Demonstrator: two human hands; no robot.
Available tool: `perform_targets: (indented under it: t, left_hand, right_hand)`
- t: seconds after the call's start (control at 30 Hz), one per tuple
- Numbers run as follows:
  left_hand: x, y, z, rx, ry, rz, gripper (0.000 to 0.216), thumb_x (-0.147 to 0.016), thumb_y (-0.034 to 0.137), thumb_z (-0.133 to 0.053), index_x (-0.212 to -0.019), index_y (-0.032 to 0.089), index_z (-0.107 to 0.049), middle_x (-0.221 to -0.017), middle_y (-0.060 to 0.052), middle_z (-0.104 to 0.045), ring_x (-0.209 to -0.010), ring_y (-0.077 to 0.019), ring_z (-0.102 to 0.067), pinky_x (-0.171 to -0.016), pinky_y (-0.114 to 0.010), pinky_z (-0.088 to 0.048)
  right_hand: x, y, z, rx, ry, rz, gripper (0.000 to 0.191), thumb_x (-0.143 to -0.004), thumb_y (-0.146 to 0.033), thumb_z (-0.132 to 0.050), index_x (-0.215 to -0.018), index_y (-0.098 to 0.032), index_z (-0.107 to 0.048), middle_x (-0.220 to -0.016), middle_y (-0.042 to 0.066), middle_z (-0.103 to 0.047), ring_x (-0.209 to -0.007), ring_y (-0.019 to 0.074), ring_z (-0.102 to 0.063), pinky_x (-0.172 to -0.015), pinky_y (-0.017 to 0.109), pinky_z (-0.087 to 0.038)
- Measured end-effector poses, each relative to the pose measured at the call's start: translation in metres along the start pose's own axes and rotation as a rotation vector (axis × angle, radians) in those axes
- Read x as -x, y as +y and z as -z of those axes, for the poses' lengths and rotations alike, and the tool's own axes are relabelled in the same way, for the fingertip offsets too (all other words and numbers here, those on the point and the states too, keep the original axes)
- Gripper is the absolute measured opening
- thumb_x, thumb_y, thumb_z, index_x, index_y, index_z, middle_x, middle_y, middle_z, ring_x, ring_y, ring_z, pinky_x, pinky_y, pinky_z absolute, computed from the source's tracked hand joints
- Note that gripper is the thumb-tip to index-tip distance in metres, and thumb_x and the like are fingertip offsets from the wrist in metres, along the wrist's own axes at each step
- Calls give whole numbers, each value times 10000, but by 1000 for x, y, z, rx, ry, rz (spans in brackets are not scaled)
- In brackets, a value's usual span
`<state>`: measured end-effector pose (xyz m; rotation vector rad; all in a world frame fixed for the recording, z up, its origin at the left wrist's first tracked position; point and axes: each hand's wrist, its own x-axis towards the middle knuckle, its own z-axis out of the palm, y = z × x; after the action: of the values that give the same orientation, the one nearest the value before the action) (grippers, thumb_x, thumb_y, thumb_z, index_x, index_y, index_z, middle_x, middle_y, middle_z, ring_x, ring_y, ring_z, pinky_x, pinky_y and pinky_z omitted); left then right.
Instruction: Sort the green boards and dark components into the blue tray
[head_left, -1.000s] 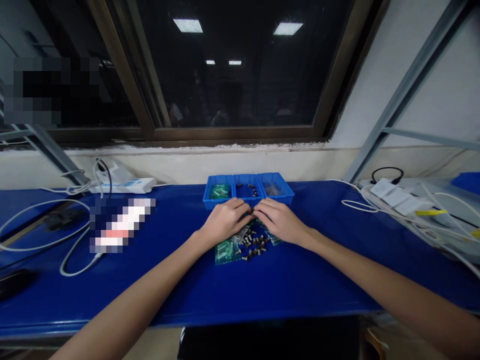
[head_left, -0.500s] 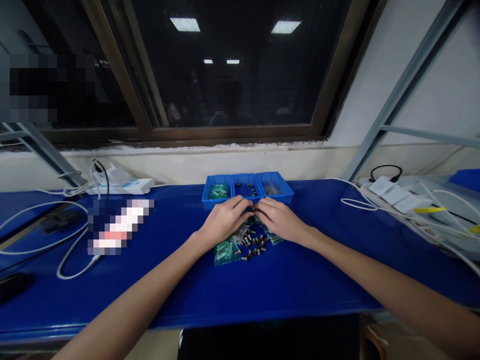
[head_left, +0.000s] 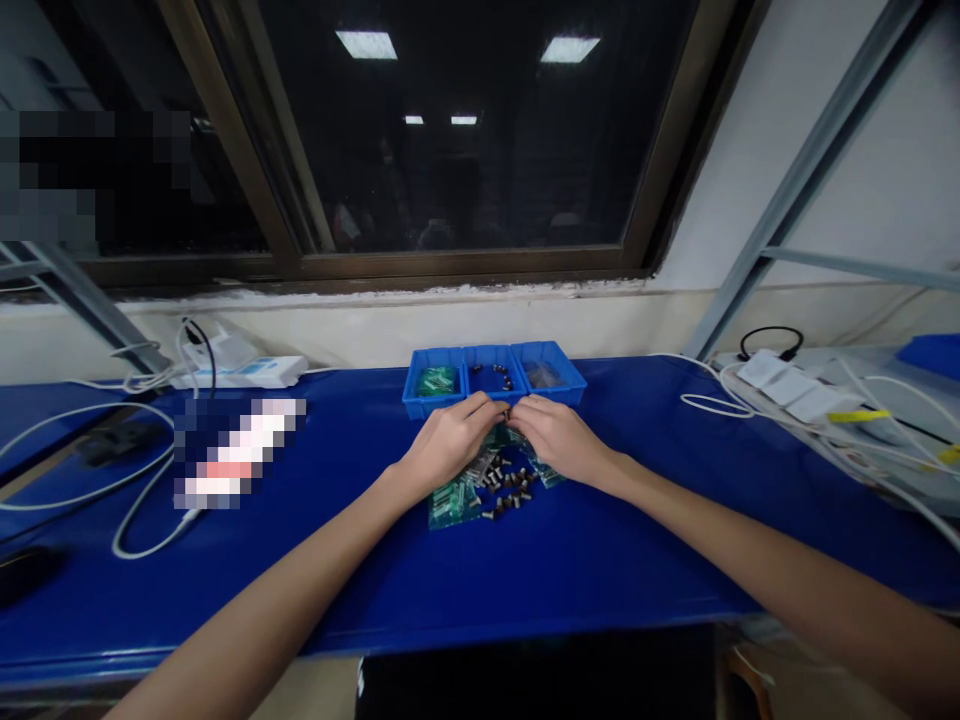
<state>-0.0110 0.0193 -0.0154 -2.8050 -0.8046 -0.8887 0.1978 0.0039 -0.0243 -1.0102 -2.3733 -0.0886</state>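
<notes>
My left hand [head_left: 451, 442] and my right hand [head_left: 555, 438] rest side by side on the blue table [head_left: 525, 560], fingertips meeting just in front of a row of three small blue bins [head_left: 491, 376]. Both hands have curled fingers pinched together over a pile of small dark parts [head_left: 510, 490] and green packets [head_left: 454, 500]. What sits between the fingertips is too small to name. The left bin holds green pieces, the middle bin holds a few dark parts, and the right bin holds something greyish.
A white power strip [head_left: 240, 368] and looping white cables [head_left: 97, 480] lie at the left. At the right are white adapters [head_left: 787, 390], a black cable [head_left: 769, 342] and more white wires. A dark window [head_left: 465, 130] and grey metal frame struts [head_left: 795, 180] stand behind.
My hands have barely shifted; the fingertips have drawn slightly closer together near the bins. The view has drifted a little.
</notes>
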Motion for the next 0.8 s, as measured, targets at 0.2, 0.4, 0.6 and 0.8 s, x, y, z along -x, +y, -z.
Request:
perform_targets:
  t: [0.2,0.4,0.6,0.8]
  left_hand:
    - [1,-1,0,17,-14,21,273,-1018,250,-388,-1216,143,-543,-1056,-89,-608,-900,-174,-631,-756,-315,-563]
    - [1,0,0,-58,-18,18,266,-1020,297,-387,-1095,145,-591,-1000,-84,-605,-862,-174,-624,-698,-298,-544]
    - [0,4,0,-102,-10,46,302,-1033,316,-345,-1029,127,-580,-905,-73,-579,-768,-163,-594,-629,-279,-502]
    - [1,3,-2,-155,-31,40,318,-1042,320,-302,-978,123,-542,-902,-73,-561,-732,-157,-564,-582,-268,-473]
  right_hand:
    - [0,-5,4,-38,38,-32,292,-1019,-261,-391,-833,-176,-600,-826,56,-607,-812,184,-561,-743,320,-453]
    - [-1,-6,8,-120,96,-78,217,-1000,-328,-454,-914,-191,-599,-869,50,-636,-827,184,-595,-761,321,-469]
    - [0,-7,10,-202,156,19,242,-1008,-192,-373,-1126,-205,-584,-1060,81,-642,-981,195,-614,-861,353,-501]
    - [1,-8,5,-196,186,70,267,-986,-138,-384,-1156,-213,-576,-1080,86,-639,-1000,203,-619,-870,373,-519]
